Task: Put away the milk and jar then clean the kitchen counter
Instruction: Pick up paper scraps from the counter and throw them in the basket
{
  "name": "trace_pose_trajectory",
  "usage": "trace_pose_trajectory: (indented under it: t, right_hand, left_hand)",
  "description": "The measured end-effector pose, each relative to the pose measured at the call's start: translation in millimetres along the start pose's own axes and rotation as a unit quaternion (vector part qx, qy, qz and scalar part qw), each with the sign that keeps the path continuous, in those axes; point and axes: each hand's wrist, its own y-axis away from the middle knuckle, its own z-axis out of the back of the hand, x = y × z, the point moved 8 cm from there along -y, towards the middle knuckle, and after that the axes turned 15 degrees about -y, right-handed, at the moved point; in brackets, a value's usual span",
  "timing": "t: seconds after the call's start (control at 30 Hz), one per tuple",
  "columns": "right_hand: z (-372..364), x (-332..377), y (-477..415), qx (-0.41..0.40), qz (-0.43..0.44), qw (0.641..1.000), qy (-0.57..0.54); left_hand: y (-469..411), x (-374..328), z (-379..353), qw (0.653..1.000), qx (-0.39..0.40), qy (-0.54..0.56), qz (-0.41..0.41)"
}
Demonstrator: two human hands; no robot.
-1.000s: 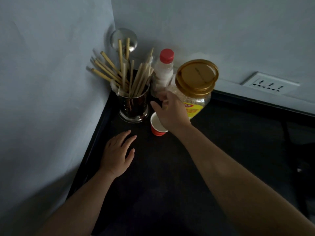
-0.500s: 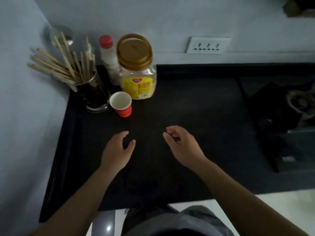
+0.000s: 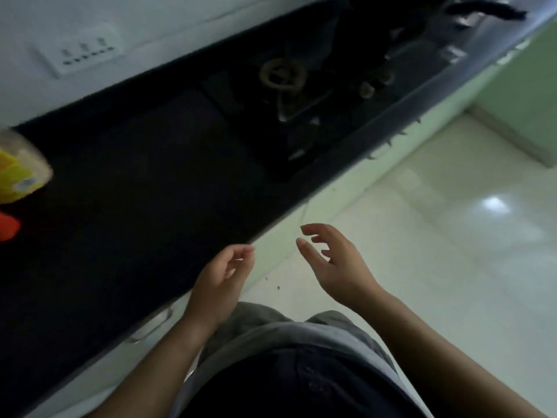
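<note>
The clear jar [image 3: 21,173] with its yellow label shows only partly at the left edge, standing on the black counter [image 3: 144,182]. The milk bottle is out of view. My left hand [image 3: 221,282] hovers at the counter's front edge, fingers loosely curled and holding nothing. My right hand [image 3: 331,260] hangs over the floor to its right, fingers relaxed and spread, also holding nothing. Neither hand touches the counter.
A red paper cup [image 3: 7,226] peeks in at the left edge below the jar. A gas stove [image 3: 289,86] with a burner sits on the counter at the back right. A white socket plate [image 3: 81,51] is on the wall. Pale tiled floor [image 3: 437,236] lies to the right.
The view has swung right and tilted; the corner items slid out of view to the left. Both hands drew back from over the counter to its front edge, the right one over the floor.
</note>
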Motion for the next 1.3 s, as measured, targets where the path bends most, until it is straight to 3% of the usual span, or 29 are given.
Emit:
trace_pose_trajectory:
  t: [0.17,0.3,0.47,0.73,1.03,1.3]
  right_hand:
    - [119.0,-59.2,63.0,-0.146,-0.048,0.985,-0.084]
    - [192.1,-94.3,122.9,-0.28,-0.054,0.949,-0.132]
    - [243.4,-141.0,172.3,-0.381,-0.09,0.905,-0.168]
    - [308.9,-196.5,149.2,-0.431,-0.149,0.868,-0.197]
    - [476.6,-205.0,23.6,-0.418,-0.151,0.886,-0.133]
    - [592.8,-242.9,-18.5,-0.45,-0.169,0.864,-0.151]
  left_hand:
    - [-0.5,-85.5,-114.5,0.989,0.105,-0.039,-0.094]
    - [4.2,-143.6,-188.9,0.961,0.188,-0.112,-0.171]
    - [1.6,-189.2,-257.6,0.926,0.26,-0.147,-0.232]
    - [-56.3,-241.1,-349.3,0.902,0.336,-0.158,-0.219]
    - [-190.2,-388.8,-462.4,0.878,0.359,-0.182,-0.26]
    - [-250.8,-466.5,-562.1,0.862,0.382,-0.208,-0.263]
